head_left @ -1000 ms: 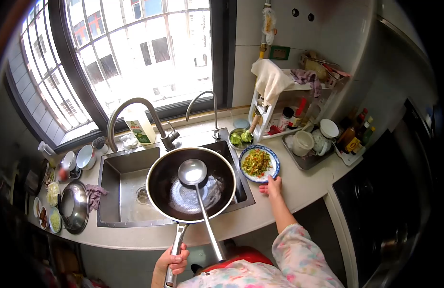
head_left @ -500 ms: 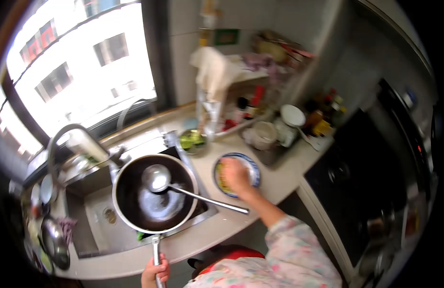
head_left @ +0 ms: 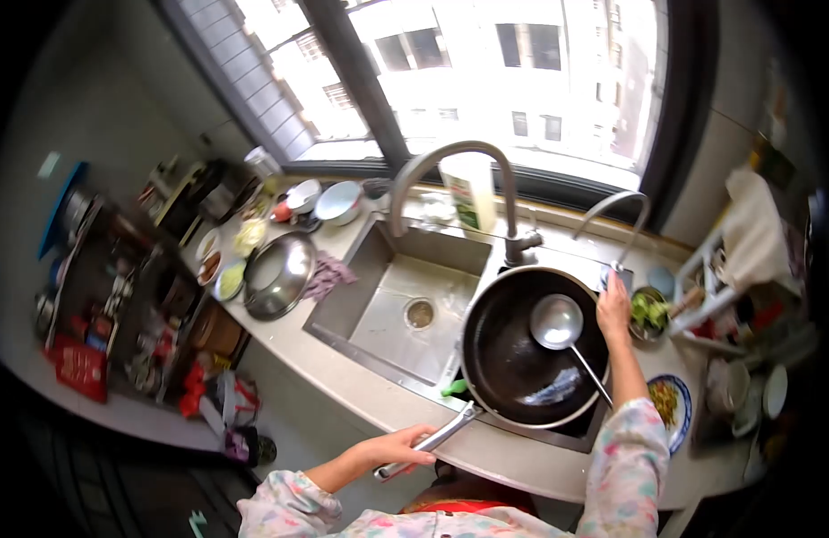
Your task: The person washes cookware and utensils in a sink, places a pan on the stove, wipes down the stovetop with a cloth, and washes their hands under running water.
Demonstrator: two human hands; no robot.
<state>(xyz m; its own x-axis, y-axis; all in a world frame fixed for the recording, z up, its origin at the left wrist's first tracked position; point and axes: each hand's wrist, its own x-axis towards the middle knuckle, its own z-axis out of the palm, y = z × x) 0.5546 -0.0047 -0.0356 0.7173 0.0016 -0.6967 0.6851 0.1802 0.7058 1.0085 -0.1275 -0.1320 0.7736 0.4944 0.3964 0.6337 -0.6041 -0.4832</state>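
Curled round the steel handle [head_left: 455, 424] of the dark wok [head_left: 495, 354], the left hand [head_left: 401, 451] grips it near the counter's front edge. The right hand [head_left: 614, 314] reaches past the wok to the base of the slim tap [head_left: 645, 220], its fingers against it; whether they close round it I cannot tell.

Largest is the window [head_left: 522, 81], dark-framed and very bright, behind the whole work area. Below it runs the pale counter [head_left: 343, 381], into which the steel sink [head_left: 379, 314] is set, its left basin in plain view. The wok sits over the sink's right-hand side, handle pointing toward the person, with a bright, wet-looking patch in its bottom. A tall faucet [head_left: 398, 197] arches above the sink, its spout over the left basin. Left of the sink lies a round, shiny metal vessel or lid [head_left: 280, 273], just beside a crumpled purple cloth [head_left: 329, 273].

Right of the wok and near the right forearm, a blue-rimmed plate [head_left: 688, 414] holds chopped food [head_left: 663, 403]. A metal ladle [head_left: 558, 321] lies inside the wok, its shaft crossing the rim toward the right sleeve. Beyond the right wrist stands a small bowl of green leaves [head_left: 649, 311]. Smallest are the round drain [head_left: 419, 313] and a bright green object [head_left: 454, 387] by the wok's lower left rim.
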